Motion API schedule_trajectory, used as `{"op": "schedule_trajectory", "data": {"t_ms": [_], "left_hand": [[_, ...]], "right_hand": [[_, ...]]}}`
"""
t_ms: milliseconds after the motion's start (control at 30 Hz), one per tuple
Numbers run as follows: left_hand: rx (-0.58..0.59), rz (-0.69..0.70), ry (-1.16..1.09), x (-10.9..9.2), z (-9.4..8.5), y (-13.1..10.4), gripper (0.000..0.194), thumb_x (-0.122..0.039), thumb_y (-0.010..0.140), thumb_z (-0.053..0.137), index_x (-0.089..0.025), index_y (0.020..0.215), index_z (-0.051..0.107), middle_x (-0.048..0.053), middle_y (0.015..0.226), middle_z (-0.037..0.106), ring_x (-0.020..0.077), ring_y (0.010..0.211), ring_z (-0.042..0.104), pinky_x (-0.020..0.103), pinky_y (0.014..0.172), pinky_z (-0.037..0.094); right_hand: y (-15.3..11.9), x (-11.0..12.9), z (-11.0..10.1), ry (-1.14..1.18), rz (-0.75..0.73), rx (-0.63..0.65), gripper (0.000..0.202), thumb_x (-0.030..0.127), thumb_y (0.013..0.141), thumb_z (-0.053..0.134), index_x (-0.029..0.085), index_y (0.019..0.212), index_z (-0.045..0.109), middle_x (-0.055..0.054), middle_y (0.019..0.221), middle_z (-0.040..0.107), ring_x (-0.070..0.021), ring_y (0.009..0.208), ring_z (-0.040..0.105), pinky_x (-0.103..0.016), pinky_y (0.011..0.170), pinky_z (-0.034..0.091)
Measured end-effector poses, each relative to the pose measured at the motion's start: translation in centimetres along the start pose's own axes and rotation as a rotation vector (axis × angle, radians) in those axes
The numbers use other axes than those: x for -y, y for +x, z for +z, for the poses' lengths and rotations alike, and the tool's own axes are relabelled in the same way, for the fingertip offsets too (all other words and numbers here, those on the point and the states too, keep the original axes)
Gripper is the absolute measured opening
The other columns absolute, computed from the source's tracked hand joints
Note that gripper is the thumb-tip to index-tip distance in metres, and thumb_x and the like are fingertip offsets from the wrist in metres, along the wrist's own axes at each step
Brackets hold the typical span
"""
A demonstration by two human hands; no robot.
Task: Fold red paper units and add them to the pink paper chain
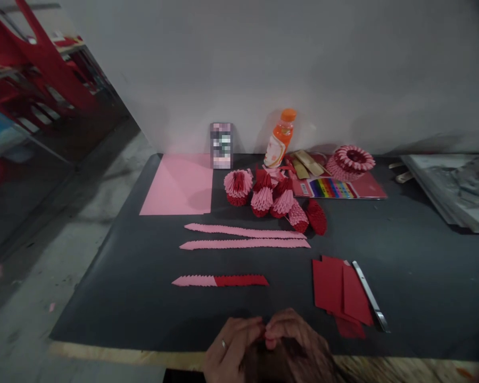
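Note:
My left hand (233, 346) and my right hand (293, 332) meet at the table's front edge, fingers bent and closed on a small red paper piece (268, 335), mostly hidden between the fingertips. Beyond them lies a folded paper strip (241, 280), pink at its left and red at its right. Two longer pink strips (245, 244) lie further back, side by side. To the right of my hands are red paper rectangles (331, 287), overlapping, with a metal-coloured blade-like tool (370, 297) along their right side.
Pink paper (178, 183), a phone (222, 146), an orange bottle (280, 139) and several folded paper shapes (262, 198) stand or lie towards the wall. A round paper ring (351, 161) sits behind a colour-striped packet (367, 187). Stacked sheets (443, 186) lie at right.

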State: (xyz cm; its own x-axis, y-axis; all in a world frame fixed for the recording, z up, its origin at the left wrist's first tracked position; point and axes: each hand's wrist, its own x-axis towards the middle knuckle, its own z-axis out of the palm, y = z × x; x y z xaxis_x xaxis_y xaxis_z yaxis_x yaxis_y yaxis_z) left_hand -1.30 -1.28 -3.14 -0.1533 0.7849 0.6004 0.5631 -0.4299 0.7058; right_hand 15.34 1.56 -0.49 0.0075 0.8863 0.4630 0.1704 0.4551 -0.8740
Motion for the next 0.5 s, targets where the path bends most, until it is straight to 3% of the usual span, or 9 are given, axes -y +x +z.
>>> {"op": "schedule_trajectory", "data": {"t_ms": [67,167,300,500], "left_hand": [[-0.070,0.002,-0.001,-0.3,0.3,0.4,0.031,-0.017,0.110,0.065,-0.031,0.099,0.090,-0.010,0.079,0.097,0.0165,0.055,0.092,0.024,0.056,0.072],[-0.055,0.002,0.009,-0.9,0.5,0.4,0.024,-0.016,0.104,0.073,-0.032,0.095,0.088,-0.010,0.074,0.094,0.0166,0.050,0.087,0.022,0.049,0.070],[-0.099,-0.083,0.066,-1.8,1.2,-0.5,0.033,-0.010,0.107,0.069,-0.032,0.087,0.083,-0.009,0.065,0.084,0.0160,0.048,0.082,0.022,0.046,0.065],[-0.120,-0.196,0.075,-1.8,2.0,-1.5,0.023,-0.017,0.108,0.075,-0.035,0.098,0.086,-0.002,0.083,0.096,0.0268,0.078,0.098,0.037,0.074,0.083]], "right_hand": [[-0.5,-0.4,0.1,0.020,-0.007,0.002,0.018,0.038,0.117,0.082,0.032,0.105,0.093,0.002,0.072,0.089,-0.0200,0.058,0.087,-0.026,0.058,0.074],[-0.8,-0.5,0.6,0.052,-0.011,-0.028,0.016,0.045,0.116,0.086,0.034,0.111,0.096,0.002,0.074,0.091,-0.0205,0.060,0.087,-0.026,0.060,0.075],[-0.9,-0.3,1.7,0.086,0.055,-0.119,0.033,0.056,0.115,0.087,0.036,0.089,0.090,0.005,0.068,0.087,-0.0171,0.055,0.082,-0.022,0.056,0.068],[-0.9,-0.5,2.3,0.143,0.247,-0.170,0.035,0.059,0.107,0.095,0.034,0.085,0.090,0.004,0.070,0.087,-0.0163,0.057,0.082,-0.021,0.056,0.063]]}}
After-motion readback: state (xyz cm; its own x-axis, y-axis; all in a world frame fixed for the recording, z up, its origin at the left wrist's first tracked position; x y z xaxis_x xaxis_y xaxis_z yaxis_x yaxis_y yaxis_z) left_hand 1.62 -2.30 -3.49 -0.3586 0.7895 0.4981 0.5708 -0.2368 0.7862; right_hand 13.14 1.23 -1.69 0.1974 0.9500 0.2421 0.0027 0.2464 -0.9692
